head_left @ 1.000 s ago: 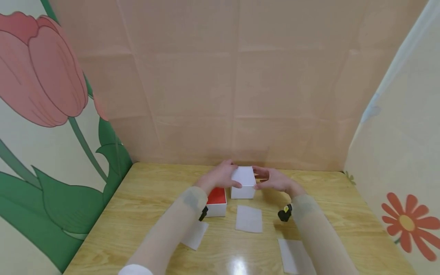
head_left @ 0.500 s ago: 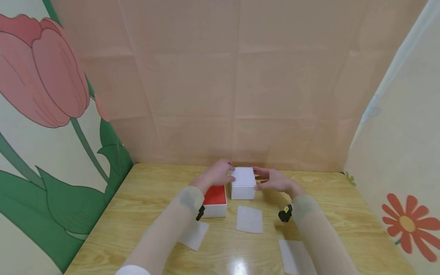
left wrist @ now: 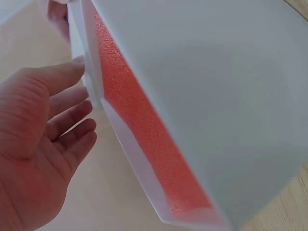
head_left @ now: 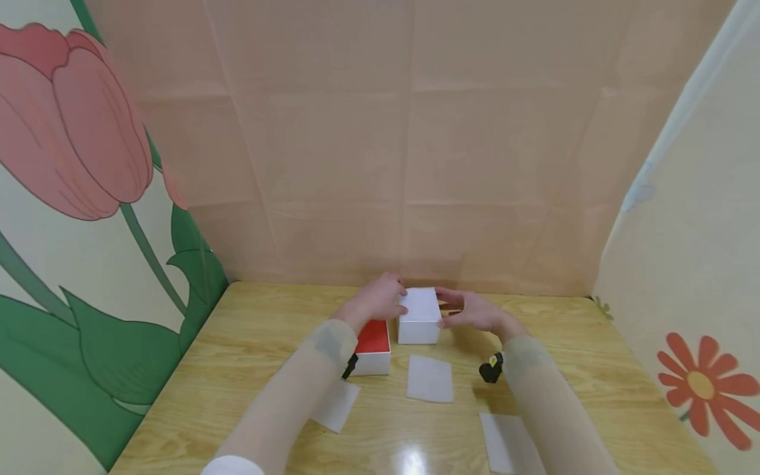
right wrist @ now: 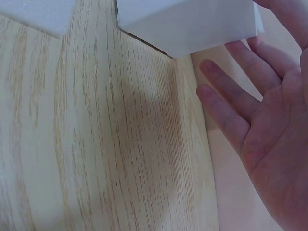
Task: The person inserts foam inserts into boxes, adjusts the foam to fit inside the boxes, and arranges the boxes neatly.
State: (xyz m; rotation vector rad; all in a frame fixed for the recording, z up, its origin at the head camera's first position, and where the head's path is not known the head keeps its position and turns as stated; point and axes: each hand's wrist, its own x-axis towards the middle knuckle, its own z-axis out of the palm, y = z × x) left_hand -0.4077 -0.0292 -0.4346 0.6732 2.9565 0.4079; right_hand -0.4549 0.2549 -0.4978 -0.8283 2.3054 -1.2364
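A small white box [head_left: 419, 315] stands on the table near the back, between both hands. My left hand [head_left: 373, 302] is at its left side, with fingertips at its edge; in the left wrist view the fingers of that hand [left wrist: 31, 130] are loosely bent and spread. On the right side, my right hand [head_left: 475, 312] has its thumb and forefinger at the box's edge; the right wrist view shows its other fingers [right wrist: 226, 115] spread and fairly straight. Beneath my left wrist sits a white box with a red inside [head_left: 375, 338], partly hidden by the arm.
Three thin white sheets lie on the wooden table [head_left: 249, 349]: a middle sheet [head_left: 430, 379], a left sheet [head_left: 337, 406] and a right sheet [head_left: 507, 442], the outer two partly covered by the forearms. A pinkish backdrop [head_left: 410, 165] rises behind the table's far edge.
My left hand has drawn slightly left, its thumb moving from the small white box's front edge back to the left side. The right hand and both boxes look unmoved.
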